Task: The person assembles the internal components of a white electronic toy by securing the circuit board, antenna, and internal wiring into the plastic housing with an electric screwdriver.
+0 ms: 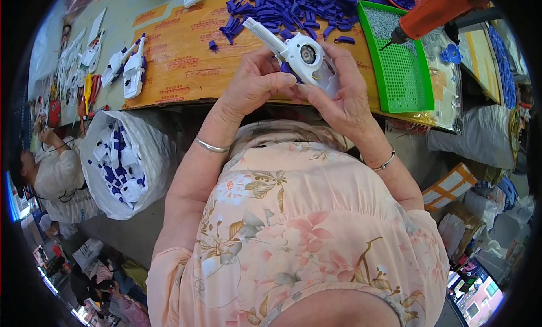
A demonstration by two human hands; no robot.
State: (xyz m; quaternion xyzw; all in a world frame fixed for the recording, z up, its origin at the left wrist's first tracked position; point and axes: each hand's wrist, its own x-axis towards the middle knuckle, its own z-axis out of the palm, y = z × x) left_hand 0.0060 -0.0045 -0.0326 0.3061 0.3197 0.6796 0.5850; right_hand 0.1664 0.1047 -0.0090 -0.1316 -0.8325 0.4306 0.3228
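Both hands grip a white plastic housing (297, 59) above the front edge of the table. A round dark part (307, 54) is set in its face, and a long ridged white arm points up and left from it. My left hand (261, 74) pinches the lower left side, where a small purple piece (286, 68) shows. Around the right side wraps my right hand (345, 93), its thumb near the bottom. Some of the fingertips are hidden behind the housing. Beyond lies a heap of purple plastic pieces (282, 14).
At right, a green basket (404, 90) holds small metal screws; an orange electric screwdriver (435, 14) hangs above it. Two white-and-purple units (134, 73) lie at left. A white sack (158, 152) of similar units stands below the table edge. Another person (56, 169) sits far left.
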